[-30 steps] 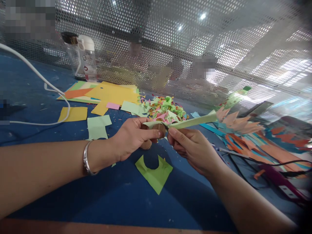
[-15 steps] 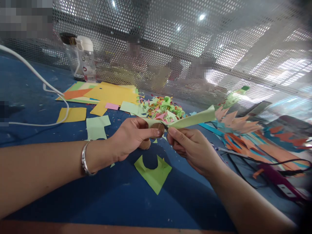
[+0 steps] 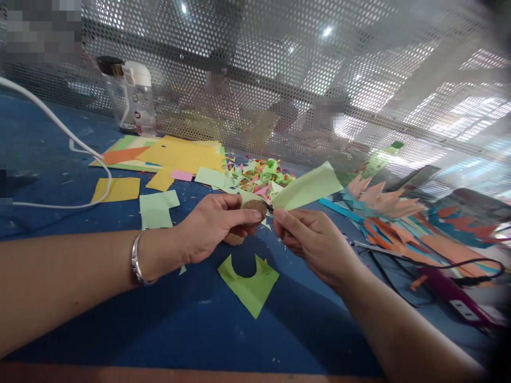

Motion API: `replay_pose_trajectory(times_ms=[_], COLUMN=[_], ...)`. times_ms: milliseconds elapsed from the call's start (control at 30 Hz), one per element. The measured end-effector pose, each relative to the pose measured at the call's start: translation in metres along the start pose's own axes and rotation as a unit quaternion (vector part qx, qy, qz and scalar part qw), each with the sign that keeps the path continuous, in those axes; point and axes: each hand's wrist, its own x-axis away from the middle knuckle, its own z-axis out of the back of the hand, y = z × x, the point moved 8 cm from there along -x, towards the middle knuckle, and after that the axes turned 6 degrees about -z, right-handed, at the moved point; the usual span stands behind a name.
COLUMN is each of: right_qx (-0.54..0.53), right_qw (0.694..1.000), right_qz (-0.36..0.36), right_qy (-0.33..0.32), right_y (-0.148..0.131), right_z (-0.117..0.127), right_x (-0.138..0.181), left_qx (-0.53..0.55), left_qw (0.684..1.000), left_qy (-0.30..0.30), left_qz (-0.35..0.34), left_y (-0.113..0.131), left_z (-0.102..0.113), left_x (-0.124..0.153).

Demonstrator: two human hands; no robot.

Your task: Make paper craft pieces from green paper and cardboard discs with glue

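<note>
My left hand [image 3: 215,223] pinches a round brown disc [image 3: 255,206] together with pale green paper [image 3: 305,187], the disc lying against the paper. A long flap of that paper sticks out to the upper right, above my right hand [image 3: 309,236]. My right hand is closed on small scissors [image 3: 269,207]; only their dark blades show, at the disc's right edge, and the handles are hidden in my fingers. Beneath my left fingers a second brown disc [image 3: 233,239] is partly visible. Nearer me on the blue table lies a green paper piece [image 3: 251,290] with a rounded notch.
Behind my hands is a heap of paper scraps [image 3: 265,178]. Yellow sheets [image 3: 183,154] and two bottles [image 3: 141,101] stand or lie back left, before a perforated metal screen [image 3: 259,42]. A white cable [image 3: 51,114] loops left; orange paper strips [image 3: 423,236] and a purple power strip [image 3: 451,295] lie right.
The free flap of pale green paper has swung upward and turned more of its face toward me. The disc has shifted slightly left in my left hand; my right hand has barely moved.
</note>
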Motion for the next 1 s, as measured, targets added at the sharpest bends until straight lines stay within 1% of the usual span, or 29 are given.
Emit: replay_pose_trajectory(times_ms=[200,333,533,667,833,1000], right_qx=[0.010,0.024,0.060,0.079,0.088,0.111], right_qw=[1.000,1.000,0.998,0.996,0.996,0.993], right_qz=[0.006,0.010,0.023,0.023,0.017,0.022], right_qy=[0.002,0.003,0.010,0.021,0.013,0.017], right_y=[-0.0011,-0.0020,-0.0001,-0.0011,-0.0016,-0.0008], right_z=[-0.0002,0.0009,0.0045,0.0066,0.0060,0.0073], right_x=[-0.0012,-0.0011,-0.0011,-0.0018,-0.0010,-0.0005], left_qx=[0.009,0.017,0.022,0.014,0.007,0.018], left_qw=[1.000,1.000,1.000,1.000,1.000,0.999], left_qy=[0.021,0.025,0.004,-0.001,0.001,-0.039], left_qz=[0.009,0.008,-0.001,-0.006,-0.006,0.006], left_y=[0.0029,0.0046,0.0042,0.0038,0.0040,0.0011], left_z=[-0.0011,-0.0019,-0.0024,-0.0016,-0.0016,-0.0065], left_x=[-0.0001,0.0001,-0.0004,-0.0018,-0.0033,-0.0038])
